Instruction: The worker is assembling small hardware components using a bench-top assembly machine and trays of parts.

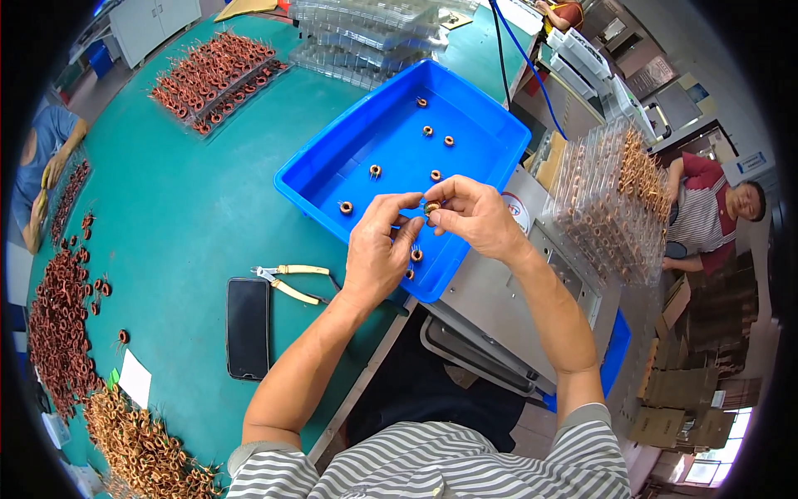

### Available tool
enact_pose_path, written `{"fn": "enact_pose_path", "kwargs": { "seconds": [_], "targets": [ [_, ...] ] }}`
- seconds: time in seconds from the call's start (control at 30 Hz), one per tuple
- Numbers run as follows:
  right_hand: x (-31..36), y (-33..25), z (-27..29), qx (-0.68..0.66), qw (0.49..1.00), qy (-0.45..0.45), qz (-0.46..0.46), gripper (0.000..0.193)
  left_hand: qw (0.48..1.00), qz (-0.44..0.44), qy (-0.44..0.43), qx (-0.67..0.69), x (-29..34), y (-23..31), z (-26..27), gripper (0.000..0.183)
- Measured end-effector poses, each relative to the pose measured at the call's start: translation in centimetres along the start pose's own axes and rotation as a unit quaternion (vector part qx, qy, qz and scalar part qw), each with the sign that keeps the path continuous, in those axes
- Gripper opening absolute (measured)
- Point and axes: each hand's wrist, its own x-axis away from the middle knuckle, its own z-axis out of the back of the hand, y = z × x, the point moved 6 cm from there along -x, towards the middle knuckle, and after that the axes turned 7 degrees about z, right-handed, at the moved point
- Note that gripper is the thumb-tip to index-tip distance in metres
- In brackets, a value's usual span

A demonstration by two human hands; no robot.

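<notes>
Above the near part of a blue plastic tray (287,176), my right hand (475,218) pinches a small copper-wound toroid coil (432,206) between thumb and fingers. My left hand (378,245) is close beside it, thumb and forefinger curled toward the coil; whether they grip its wire leads is too small to make out. Several similar coils lie scattered on the tray floor, among them one coil (376,170) left of centre and another coil (347,207) by the left wall. Two more are partly covered near my left thumb.
On the green table lie yellow-handled cutters (291,269), a black phone (248,328), a reddish coil heap (62,333) and a golden coil heap (141,441). Stacked clear trays (366,41) stand behind; another coil-filled stack (594,200) is at right. Co-workers sit left and right.
</notes>
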Motion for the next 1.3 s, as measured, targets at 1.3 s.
{"fn": "enact_pose_path", "kwargs": {
  "seconds": [1.3],
  "targets": [
    [28.0, 6.3, -6.8, 0.087, 0.989, 0.052, 0.106, 0.015, 0.995, -0.01, -0.078, -0.061, 3.4, -1.7, -4.4, 0.019]
  ]
}}
